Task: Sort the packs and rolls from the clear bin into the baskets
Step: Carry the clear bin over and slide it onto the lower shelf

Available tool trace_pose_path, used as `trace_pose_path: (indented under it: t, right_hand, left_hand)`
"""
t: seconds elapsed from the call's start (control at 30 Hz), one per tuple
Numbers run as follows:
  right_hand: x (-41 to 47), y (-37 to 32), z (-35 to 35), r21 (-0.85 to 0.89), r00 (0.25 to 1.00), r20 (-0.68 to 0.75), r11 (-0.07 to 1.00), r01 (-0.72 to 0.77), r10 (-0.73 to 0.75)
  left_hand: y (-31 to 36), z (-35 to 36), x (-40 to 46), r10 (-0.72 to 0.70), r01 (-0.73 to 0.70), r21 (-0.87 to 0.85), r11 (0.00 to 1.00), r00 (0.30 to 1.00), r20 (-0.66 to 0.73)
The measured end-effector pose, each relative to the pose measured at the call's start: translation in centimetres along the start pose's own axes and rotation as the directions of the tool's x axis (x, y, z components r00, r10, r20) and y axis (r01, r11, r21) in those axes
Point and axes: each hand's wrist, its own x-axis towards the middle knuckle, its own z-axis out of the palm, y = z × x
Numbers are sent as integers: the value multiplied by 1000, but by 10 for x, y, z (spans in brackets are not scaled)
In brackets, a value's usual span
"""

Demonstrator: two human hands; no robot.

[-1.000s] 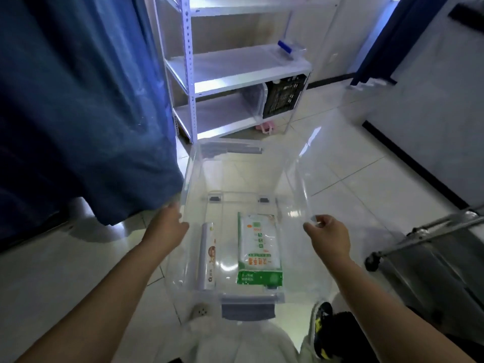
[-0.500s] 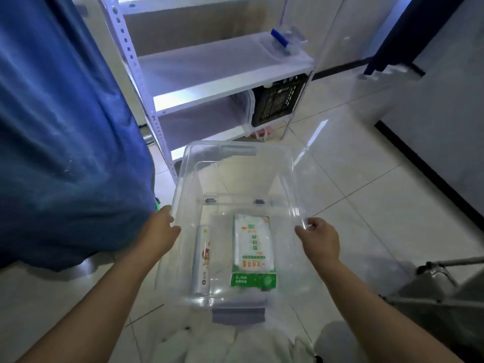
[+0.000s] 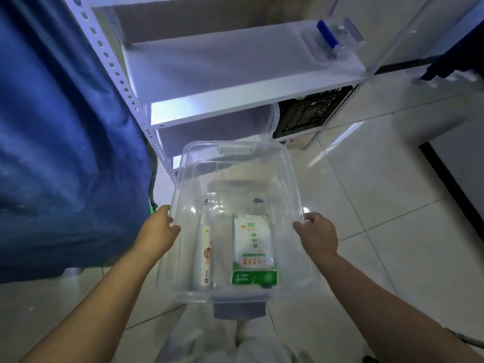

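I carry a clear plastic bin (image 3: 235, 150) in front of me, above a tiled floor. My left hand (image 3: 157, 233) grips the bin's left rim. The right rim is gripped by my right hand (image 3: 318, 235). Inside the bin lie a white and green pack (image 3: 252, 247) on the right and a white roll (image 3: 204, 258) with orange print on the left, both flat on the bottom.
A white metal shelf rack (image 3: 235, 100) stands just ahead. A clear box with a blue part (image 3: 332, 39) sits on its shelf. A black crate (image 3: 311, 113) and a clear container (image 3: 269, 119) are on the lowest shelf. A blue curtain (image 3: 60, 127) hangs at left.
I have come closer to the shelf rack with the bin held in both hands. The metal cart at the right has left the view.
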Motion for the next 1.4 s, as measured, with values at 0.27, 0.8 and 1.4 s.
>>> trace_pose_path:
  t: [0.27, 0.8, 1.4]
  right_hand:
    - [105, -49, 71, -9, 990, 144, 1000, 1, 0]
    - [300, -106, 232, 212, 961, 130, 954, 213, -243]
    - [389, -160, 290, 293, 886, 12, 848, 441, -464]
  left_hand:
    - [16, 1, 134, -55, 58, 60, 997, 997, -50]
    - [-17, 65, 317, -491, 246, -604, 758, 825, -281]
    - [-21, 97, 338, -542, 142, -745, 651, 774, -326]
